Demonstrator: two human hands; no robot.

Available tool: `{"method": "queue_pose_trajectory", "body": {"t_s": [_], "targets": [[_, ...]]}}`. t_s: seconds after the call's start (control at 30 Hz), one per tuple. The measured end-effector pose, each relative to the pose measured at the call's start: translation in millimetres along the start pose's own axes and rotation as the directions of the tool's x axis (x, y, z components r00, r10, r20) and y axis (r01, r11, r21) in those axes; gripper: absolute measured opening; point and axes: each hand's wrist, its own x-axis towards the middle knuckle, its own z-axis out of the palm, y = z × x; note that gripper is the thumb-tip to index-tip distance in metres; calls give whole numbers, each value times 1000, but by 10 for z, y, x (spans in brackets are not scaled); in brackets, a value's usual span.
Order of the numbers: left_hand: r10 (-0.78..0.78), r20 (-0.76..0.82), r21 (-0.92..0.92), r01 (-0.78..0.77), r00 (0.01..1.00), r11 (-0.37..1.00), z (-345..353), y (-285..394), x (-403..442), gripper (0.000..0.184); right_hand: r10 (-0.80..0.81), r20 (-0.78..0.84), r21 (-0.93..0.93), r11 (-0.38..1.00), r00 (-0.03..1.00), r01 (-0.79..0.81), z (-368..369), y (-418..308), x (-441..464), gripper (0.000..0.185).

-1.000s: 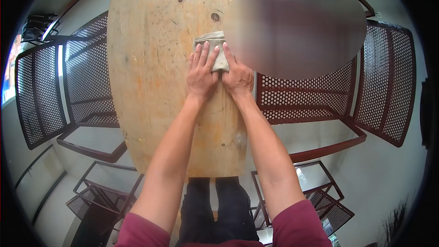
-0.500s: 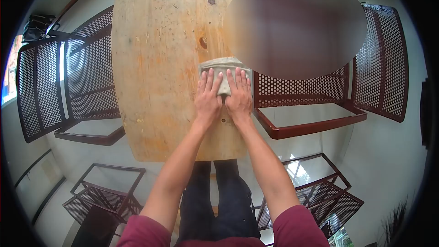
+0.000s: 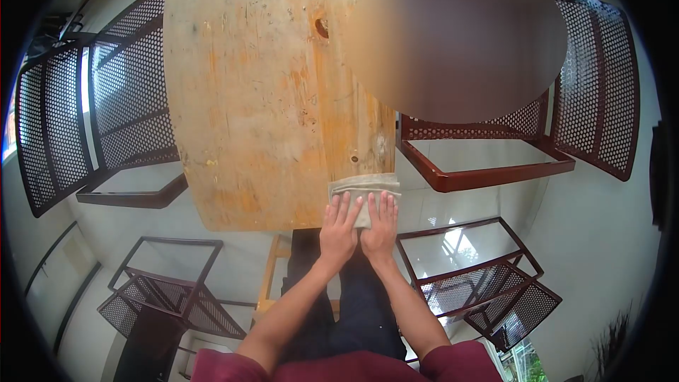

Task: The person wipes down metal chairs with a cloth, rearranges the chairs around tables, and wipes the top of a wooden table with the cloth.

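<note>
A folded pale grey-beige cloth (image 3: 364, 185) lies at the near right corner of the wooden table (image 3: 247, 113). My left hand (image 3: 339, 230) rests flat on the cloth's left part, its fingers stretched away from me. Beside it, my right hand (image 3: 380, 226) lies on the right part of the cloth with its fingers extended. The hands are close together, and the cloth's far folds show beyond the fingertips. Both palms reach past the table's near edge.
Perforated dark metal chairs stand left (image 3: 134, 78) and right (image 3: 598, 85) of the table. More chairs are at the lower left (image 3: 170, 290) and lower right (image 3: 474, 283). A blurred oval hides the upper right.
Both hands and the cloth have moved toward me along the table, from its middle right part to the near right corner. The camera view has shifted a little.
</note>
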Motion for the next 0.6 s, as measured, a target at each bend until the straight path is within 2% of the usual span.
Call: {"method": "queue_pose_trajectory", "body": {"t_s": [0.13,0.3,0.4,0.43,0.5,0.57,0.6], "targets": [[-39,54,-19,40,998,999,64,33,-310,69,17,41,5,1000,999,-17,104,91,-321,69],[-56,120,54,50,991,997,52,72,-591,68,27,120,46,998,992,-33,74,71,-599,73],[-47,207,-128,75,977,989,-147,75,-740,64,119,237,85,986,964,-143,-43,-81,-840,70],[15,164,-109,3,986,994,-258,79,-742,53,102,236,71,990,966,-121,-88,-133,-896,67],[-27,408,-189,114,912,975,-442,-30,-731,48,75,238,39,995,968,-87,-181,-238,-969,61],[-66,653,-182,241,754,953,-713,-110,-561,40,10,334,221,971,942,-89,-237,-247,-861,51],[1,736,-244,263,677,933,-706,-301,-462,39,-32,379,311,946,925,-95,-257,-277,-770,47]]}}
